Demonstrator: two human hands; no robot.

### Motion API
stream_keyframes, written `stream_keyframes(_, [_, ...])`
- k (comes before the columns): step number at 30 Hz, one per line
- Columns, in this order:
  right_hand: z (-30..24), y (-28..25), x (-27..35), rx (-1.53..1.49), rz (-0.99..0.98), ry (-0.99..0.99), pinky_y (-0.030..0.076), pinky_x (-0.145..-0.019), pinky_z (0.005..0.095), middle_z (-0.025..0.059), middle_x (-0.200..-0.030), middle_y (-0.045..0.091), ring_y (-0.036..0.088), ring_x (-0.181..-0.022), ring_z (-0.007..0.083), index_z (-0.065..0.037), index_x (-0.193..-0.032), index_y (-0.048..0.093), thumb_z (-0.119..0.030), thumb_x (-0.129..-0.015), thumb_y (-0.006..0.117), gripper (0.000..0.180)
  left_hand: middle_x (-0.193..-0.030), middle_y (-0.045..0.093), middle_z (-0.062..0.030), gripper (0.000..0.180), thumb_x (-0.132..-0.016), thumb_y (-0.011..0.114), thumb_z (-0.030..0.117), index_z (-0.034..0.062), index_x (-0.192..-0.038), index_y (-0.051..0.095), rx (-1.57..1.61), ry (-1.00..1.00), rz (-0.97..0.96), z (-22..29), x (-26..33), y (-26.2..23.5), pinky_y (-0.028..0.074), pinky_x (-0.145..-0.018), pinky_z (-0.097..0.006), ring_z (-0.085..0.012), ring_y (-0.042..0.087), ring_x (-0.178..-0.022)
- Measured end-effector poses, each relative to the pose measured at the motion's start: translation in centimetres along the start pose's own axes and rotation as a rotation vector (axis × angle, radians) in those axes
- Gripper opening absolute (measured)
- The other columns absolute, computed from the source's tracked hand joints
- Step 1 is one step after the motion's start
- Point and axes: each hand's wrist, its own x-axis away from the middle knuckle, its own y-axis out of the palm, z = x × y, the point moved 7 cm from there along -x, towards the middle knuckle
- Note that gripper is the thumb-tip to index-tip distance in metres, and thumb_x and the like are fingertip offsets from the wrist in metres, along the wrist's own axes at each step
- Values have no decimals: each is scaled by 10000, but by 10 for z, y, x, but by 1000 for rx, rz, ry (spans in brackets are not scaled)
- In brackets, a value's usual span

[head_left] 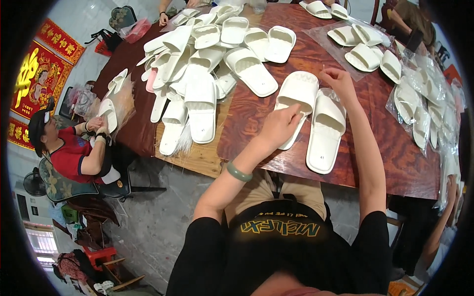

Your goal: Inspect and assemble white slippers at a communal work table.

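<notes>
Two white open-toed slippers lie side by side at the near edge of the table, their straps away from me. My left hand (281,126) is on the left slipper (302,85), its fingers curled at the opening under the strap. Beside it, the right slipper (326,143) lies flat, its heel towards me. My right hand (337,81) is above the straps, with thumb and forefinger pinched. A tiny thin piece seems to stick up from that pinch, too small to name.
A large heap of white slippers (202,111) covers the table's left middle, with pale strands (184,141) beside it. Slippers in clear bags (363,58) lie to the right. At the left, a co-worker in red (71,155) handles a slipper. The wooden table (390,167) ends near my lap.
</notes>
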Motion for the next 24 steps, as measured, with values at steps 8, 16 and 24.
stream_keyframes(8, [-6,0,41,172,-103,-170,446,-641,272,73,-726,622,547,-687,98,25,-871,621,-164,-829,612,194,-1248,526,-88,490,-804,630,316,64,-1212,528,-293,453,-429,32,67,-8,226,-1007,-508,-265,438,-1191])
stream_keyframes(16, [4,11,28,205,-184,-141,430,-642,239,-1,-749,597,518,-684,76,16,-893,617,-183,-873,580,203,-1179,540,-161,367,-785,576,80,22,-1145,526,-597,877,-113,24,55,-23,442,-876,-432,-312,529,-1084])
stream_keyframes(24, [-1,9,32,173,-163,-66,447,-610,287,54,-705,615,561,-650,131,-7,-840,646,-191,-827,606,189,-779,629,-100,203,-947,493,169,0,-976,600,-81,380,312,39,-44,-90,449,-610,-272,-172,574,-677])
